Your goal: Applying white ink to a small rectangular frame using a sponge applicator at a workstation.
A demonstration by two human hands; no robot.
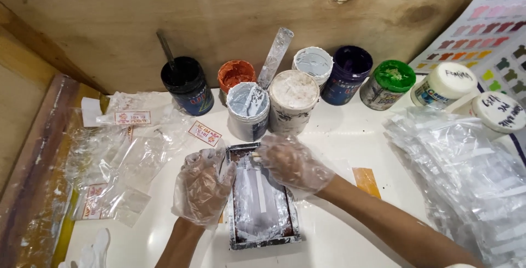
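- White tabletop (pixel 339 136) is seen from above, backed by a plywood board (pixel 219 10); a colour swatch chart (pixel 493 27) is cut off at the top right corner.
- Both hands are covered in thin clear plastic gloves, so the fingers are a bit hard to make out.
- Left hand (pixel 204 187) is laid flat against the left edge of a small rectangular frame (pixel 263 202) covered in grey-white paint; its grip looks relaxed, with nothing clenched in it.
- Right hand (pixel 293 161) is placed over the top end of the frame, and its grip seems to be pinched on a small pale stick (pixel 255 158), mostly hidden under the fingers. A white strip (pixel 261 188) is seen lying along the middle of the frame.
- The frame sits on the tabletop right between the two hands, just in front of the paint pots.
- Pots lined up behind: black jar (pixel 188 84) with a stirrer stuck in it, orange pot (pixel 235 74), grey pot (pixel 247 109), lidded white tub (pixel 293 101), purple jar (pixel 347 73), green-lidded jar (pixel 388 84).
- Loose clear bags (pixel 126 153) with labels are scattered on the left; a big stack of clear bags (pixel 466 175) on the right is cut off by the edge.
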